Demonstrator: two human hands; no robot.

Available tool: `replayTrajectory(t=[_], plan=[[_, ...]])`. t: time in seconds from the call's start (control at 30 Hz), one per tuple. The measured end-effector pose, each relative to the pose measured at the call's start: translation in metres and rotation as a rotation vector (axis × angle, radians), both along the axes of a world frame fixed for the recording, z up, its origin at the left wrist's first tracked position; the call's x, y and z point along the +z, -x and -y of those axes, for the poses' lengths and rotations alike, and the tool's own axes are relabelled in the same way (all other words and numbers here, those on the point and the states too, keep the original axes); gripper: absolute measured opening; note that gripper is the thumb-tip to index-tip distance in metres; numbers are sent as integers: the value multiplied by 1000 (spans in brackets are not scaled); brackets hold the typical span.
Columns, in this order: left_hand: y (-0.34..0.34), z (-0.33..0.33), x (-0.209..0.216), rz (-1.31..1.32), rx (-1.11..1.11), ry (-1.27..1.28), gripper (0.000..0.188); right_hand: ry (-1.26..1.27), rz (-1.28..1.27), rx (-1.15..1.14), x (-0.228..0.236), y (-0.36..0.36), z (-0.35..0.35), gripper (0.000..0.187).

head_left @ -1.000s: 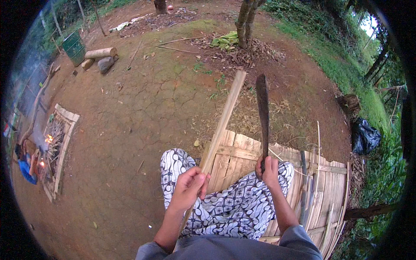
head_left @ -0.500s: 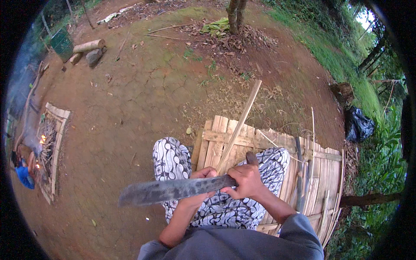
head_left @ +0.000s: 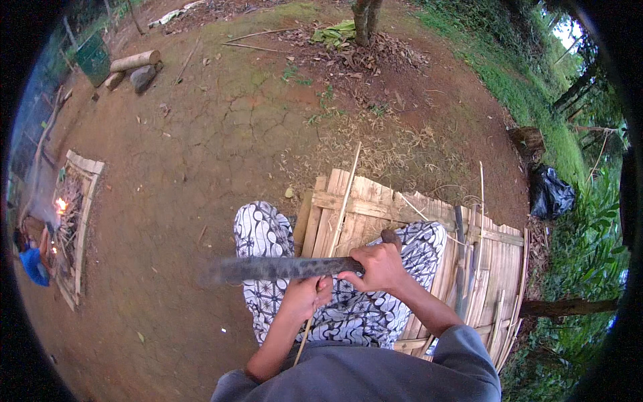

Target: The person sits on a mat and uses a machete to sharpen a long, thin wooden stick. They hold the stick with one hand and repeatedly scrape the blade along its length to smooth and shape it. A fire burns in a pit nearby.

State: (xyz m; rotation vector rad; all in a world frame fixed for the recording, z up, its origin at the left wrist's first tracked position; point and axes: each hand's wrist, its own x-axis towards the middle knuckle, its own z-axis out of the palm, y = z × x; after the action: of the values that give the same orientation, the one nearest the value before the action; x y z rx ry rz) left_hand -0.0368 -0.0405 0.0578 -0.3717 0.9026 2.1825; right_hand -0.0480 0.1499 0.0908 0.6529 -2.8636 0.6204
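Note:
A machete (head_left: 281,269) with a dark, broad blade lies crosswise in front of me, its blade pointing left and smeared by motion at the tip. My right hand (head_left: 380,266) is wrapped round its handle near my right knee. Just below the blade, my left hand (head_left: 307,297) is closed round a thin bamboo strip (head_left: 346,194). The strip slants from beyond my knees, passes at the blade and comes out below my left hand toward my lap. Where blade and strip meet is partly hidden.
A woven bamboo panel (head_left: 492,258) lies under my right leg, with loose strips on it. A fire (head_left: 61,206) burns in a framed bed at far left. A log (head_left: 136,61), a rock (head_left: 143,78), a tree trunk (head_left: 366,21) and a black bag (head_left: 553,192) stand farther off.
The bamboo strip has turned edge-on and come back toward me, its lower end now below my left hand. The machete blade has risen and levelled out, with my left hand now under it.

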Motion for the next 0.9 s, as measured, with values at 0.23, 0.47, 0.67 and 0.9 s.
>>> replayTrajectory(t=[0.23, 0.47, 0.67, 0.9], plan=[[-3, 3, 5, -103, 73, 104, 29, 74, 184, -369, -18, 34, -39, 41], [-10, -5, 9, -89, 19, 176, 25, -55, -54, 60, -9, 16, -21, 50], [-15, 3, 3, -112, 33, 146, 26, 111, 214, -495, -32, 59, -77, 46], [-15, 0, 1, -113, 3, 125, 26, -22, 83, -58, -31, 17, -40, 49]])
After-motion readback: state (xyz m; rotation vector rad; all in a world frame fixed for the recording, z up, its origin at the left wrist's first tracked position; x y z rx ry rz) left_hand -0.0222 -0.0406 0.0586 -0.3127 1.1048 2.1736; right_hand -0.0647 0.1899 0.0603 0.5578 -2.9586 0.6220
